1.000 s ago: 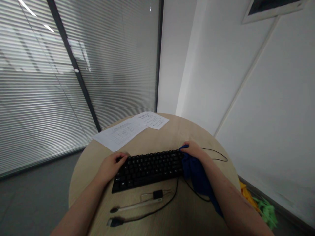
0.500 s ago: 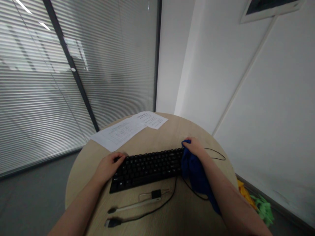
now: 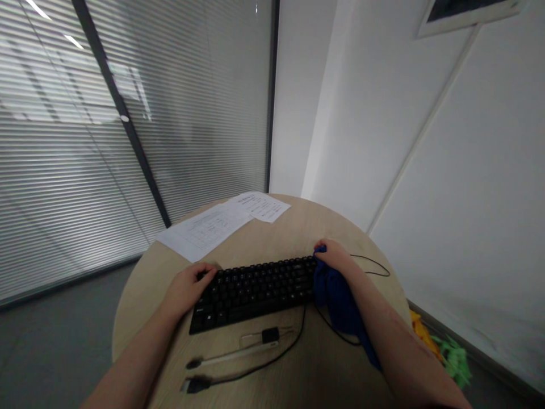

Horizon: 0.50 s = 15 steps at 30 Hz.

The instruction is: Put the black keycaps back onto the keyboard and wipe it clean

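Observation:
A black keyboard (image 3: 259, 288) lies slightly slanted on the round wooden table (image 3: 293, 233). My left hand (image 3: 191, 287) grips its left end, thumb on the top edge and fingers curled round the far corner. At the keyboard's right end, my right hand (image 3: 334, 255) pinches a blue cloth (image 3: 336, 295), which drapes over that end and hangs down beside my forearm. The cloth hides the rightmost keys. In front of the keyboard lie a thin brush-like tool (image 3: 232, 356) with a dark tip and a cable with a USB plug (image 3: 197, 384).
Two overlapping printed sheets (image 3: 208, 230) lie at the table's far left. A small black piece with thin wire (image 3: 269, 335) rests before the keyboard. Thin cable loops (image 3: 378, 267) lie at the right. Orange and green items (image 3: 453, 358) are below the table's right side.
My right hand has shifted very slightly toward me and left with the cloth at the keyboard's upper right corner. My left hand and the keyboard stay in place.

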Available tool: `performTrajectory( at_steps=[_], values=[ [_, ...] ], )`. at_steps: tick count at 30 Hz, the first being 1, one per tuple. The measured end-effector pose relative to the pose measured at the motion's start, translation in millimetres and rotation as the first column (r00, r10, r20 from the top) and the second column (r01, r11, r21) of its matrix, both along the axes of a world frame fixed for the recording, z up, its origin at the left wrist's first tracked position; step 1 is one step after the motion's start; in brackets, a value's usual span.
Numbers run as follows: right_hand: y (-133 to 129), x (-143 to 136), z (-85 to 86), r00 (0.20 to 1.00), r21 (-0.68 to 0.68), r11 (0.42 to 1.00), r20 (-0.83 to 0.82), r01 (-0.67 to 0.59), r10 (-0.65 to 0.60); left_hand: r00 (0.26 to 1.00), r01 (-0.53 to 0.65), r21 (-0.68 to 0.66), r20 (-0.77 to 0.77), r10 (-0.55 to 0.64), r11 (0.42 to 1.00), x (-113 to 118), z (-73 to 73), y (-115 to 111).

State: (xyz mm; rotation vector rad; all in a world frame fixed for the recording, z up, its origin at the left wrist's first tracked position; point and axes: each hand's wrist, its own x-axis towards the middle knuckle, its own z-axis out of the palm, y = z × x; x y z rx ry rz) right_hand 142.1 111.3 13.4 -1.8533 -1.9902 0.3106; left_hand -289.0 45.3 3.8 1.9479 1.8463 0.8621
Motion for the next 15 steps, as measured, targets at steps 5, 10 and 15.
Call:
performTrajectory(
  at_steps=[5,10,15],
  values=[
    [-3,6,11.0,0.997,0.049,0.995,0.002,0.082,-0.082,1.000,0.002,0.008,0.001,-0.002,1.000,1,0.8,0],
    [-11,33,39.4,0.975,0.114,0.976,-0.143,0.185,-0.168,1.000,0.006,0.012,0.014,-0.006,1.000,0,-1.3,2],
    [-28,77,41.5,0.823,-0.253,0.957,-0.568,-0.141,-0.029,1.000,-0.005,-0.001,0.011,0.005,1.000,-2,-3.2,4]
  ],
)
